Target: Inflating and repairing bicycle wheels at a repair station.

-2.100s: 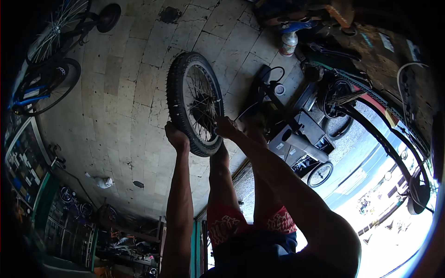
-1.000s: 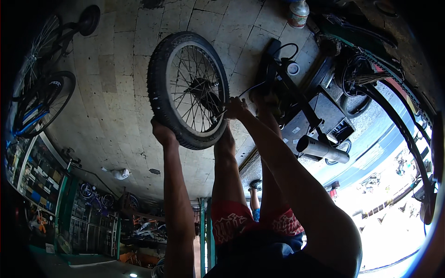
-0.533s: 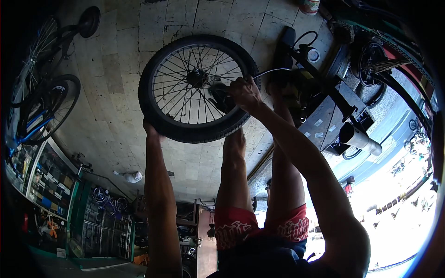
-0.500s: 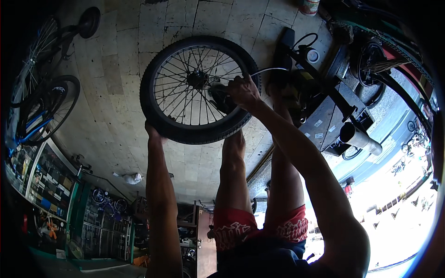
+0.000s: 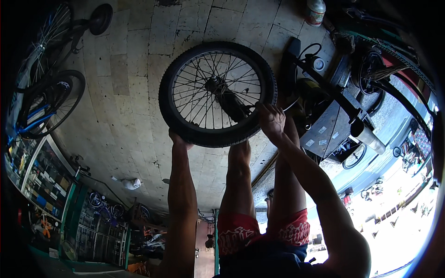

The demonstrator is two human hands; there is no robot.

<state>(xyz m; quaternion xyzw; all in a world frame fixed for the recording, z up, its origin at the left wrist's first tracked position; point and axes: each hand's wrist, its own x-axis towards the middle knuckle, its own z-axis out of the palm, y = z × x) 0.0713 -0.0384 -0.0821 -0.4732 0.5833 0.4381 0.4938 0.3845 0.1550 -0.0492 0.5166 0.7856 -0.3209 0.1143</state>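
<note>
A bicycle wheel point(image 5: 213, 85) with a black knobbly tyre, dark rim and thin spokes is held tilted in front of my legs. My left hand point(image 5: 180, 140) grips the tyre's near left edge, its fingers curled round the rubber and partly hidden beneath. At the right edge, my right hand point(image 5: 272, 119) closes over tyre and rim, with fingertips reaching the inner side. A thin pale hose point(image 5: 292, 104) runs beside the right hand; its near end is hidden. Through the spokes shows my foot in dark footwear point(image 5: 235, 107).
On the right lie a grey metal box point(image 5: 323, 134), a silver cylinder point(image 5: 371, 140), a round can point(image 5: 318, 64) and dark bicycle parts. A bottle point(image 5: 315, 12) stands at the far right. Bicycles point(image 5: 44, 106) and a glass display case point(image 5: 46, 178) line the left. A white bag point(image 5: 130, 184) lies on the tiles.
The wheel has shifted right and slightly nearer, carried by both hands. My right hand has moved from over the spokes to the wheel's right edge; the hose now sits lower.
</note>
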